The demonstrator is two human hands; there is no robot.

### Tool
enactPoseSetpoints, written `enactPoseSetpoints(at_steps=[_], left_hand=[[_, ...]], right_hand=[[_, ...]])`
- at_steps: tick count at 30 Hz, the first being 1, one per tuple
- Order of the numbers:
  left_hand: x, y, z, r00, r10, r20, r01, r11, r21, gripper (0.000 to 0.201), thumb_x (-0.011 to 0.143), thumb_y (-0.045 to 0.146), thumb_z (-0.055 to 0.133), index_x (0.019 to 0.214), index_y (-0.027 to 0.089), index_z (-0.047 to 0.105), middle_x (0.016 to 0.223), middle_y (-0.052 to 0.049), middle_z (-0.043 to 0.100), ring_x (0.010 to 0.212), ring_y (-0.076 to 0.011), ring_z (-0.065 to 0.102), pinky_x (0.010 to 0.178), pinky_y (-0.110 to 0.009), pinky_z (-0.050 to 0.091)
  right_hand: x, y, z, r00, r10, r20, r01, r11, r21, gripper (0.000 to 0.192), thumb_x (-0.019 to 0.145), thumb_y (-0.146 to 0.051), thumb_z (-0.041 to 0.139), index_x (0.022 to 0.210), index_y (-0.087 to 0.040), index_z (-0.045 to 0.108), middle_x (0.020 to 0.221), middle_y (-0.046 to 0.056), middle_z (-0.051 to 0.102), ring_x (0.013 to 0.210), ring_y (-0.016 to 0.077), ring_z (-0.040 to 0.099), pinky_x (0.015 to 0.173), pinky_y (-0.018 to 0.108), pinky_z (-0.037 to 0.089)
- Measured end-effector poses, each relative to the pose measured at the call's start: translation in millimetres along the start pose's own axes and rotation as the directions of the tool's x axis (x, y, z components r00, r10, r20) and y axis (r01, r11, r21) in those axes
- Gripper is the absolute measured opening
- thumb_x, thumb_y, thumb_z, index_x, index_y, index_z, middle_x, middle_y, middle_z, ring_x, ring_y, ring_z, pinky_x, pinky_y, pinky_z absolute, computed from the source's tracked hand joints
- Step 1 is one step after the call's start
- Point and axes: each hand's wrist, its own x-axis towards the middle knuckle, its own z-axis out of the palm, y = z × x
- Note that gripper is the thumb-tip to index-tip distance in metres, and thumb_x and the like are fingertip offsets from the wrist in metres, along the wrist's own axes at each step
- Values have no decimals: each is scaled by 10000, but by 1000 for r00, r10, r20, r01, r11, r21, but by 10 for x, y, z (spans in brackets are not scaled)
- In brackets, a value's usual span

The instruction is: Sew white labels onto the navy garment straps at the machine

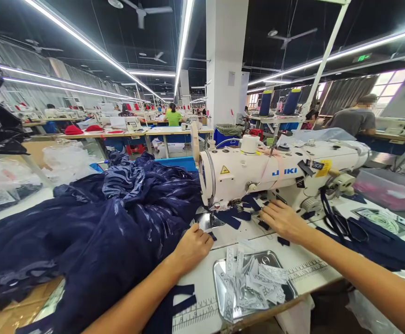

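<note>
My left hand [193, 247] is closed, thumb and index finger pressed together, just in front of the shiny needle plate [207, 220] of a white sewing machine [237, 174]. Whatever it may pinch is too small to make out. Under the machine's arm, my right hand [282, 220] bends its fingers down among short navy fabric strips [233, 218]; its fingertips are partly hidden. Left of the needle area, a large heap of navy patterned fabric [119, 232] covers the table. Closest to me, a metal tray [219, 287] holds a pile of white printed labels [258, 283].
Black-handled scissors [342, 222] and more navy pieces [380, 241] lie on the right. Beyond them stands a clear plastic bin [390, 188]. Two navy thread cones [291, 101] rise behind the machine. Printed rulers [197, 313] run along the table's front edge. Other people sit farther back.
</note>
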Motion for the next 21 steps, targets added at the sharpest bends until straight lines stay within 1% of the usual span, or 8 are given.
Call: enactPoseSetpoints(at_steps=[1,3,6,9,13,16,18,21], left_hand=[[0,-1,-1,1000,0,-5,0,1000,2,256,781,9,390,571,143,448,528,4,501,471,-129,432,572,-291,270],[3,-2,2,1000,2,-13,-1,1000,7,261,782,7,385,569,143,449,523,4,497,466,-130,427,568,-291,266],[9,-4,12,1000,0,-8,0,1000,5,263,790,10,387,571,142,452,526,4,500,468,-128,425,574,-291,266],[14,-14,18,1000,1,-4,-1,1000,-4,255,805,20,383,598,136,475,533,0,505,486,-128,430,589,-293,274],[27,-38,19,1000,9,-3,-9,1000,-17,269,828,16,346,643,126,508,548,-9,509,503,-132,429,599,-300,284],[46,-53,15,1000,19,-4,-20,1000,-24,290,837,10,314,684,118,537,576,-21,527,521,-142,441,603,-307,295],[59,-59,9,1000,20,-11,-20,999,-25,304,832,-1,307,682,117,544,575,-23,530,521,-145,443,605,-308,300],[72,-64,-5,1000,8,-23,-9,999,-33,312,820,-21,309,682,122,549,569,-18,531,515,-140,440,608,-306,304]], right_hand=[[-72,66,-10,998,-6,57,9,999,-48,260,864,-118,345,716,-142,557,660,58,557,645,166,498,722,339,360],[-199,167,-14,983,21,182,-7,997,-76,255,851,-166,409,633,-155,542,616,44,543,608,165,497,664,321,352],[-303,251,-16,929,80,360,-77,997,-22,198,795,-104,462,626,-161,549,613,30,562,585,156,515,620,297,340],[-304,290,-68,873,133,470,-165,986,27,197,769,-48,447,668,-160,575,673,37,603,628,154,546,642,284,346],[-291,289,-165,827,205,524,-260,965,33,146,780,-98,465,752,-162,593,755,53,636,725,172,571,676,276,358],[-323,238,-161,797,263,544,-289,957,-39,99,752,-143,537,830,-150,598,797,72,648,778,206,579,659,288,365],[-346,199,-120,783,299,545,-301,950,-89,99,745,-126,542,822,-136,604,774,81,650,778,219,581,639,295,364],[-374,176,-81,772,346,534,-333,935,-126,122,769,-88,490,782,-125,606,752,84,649,756,217,582,642,301,365]])
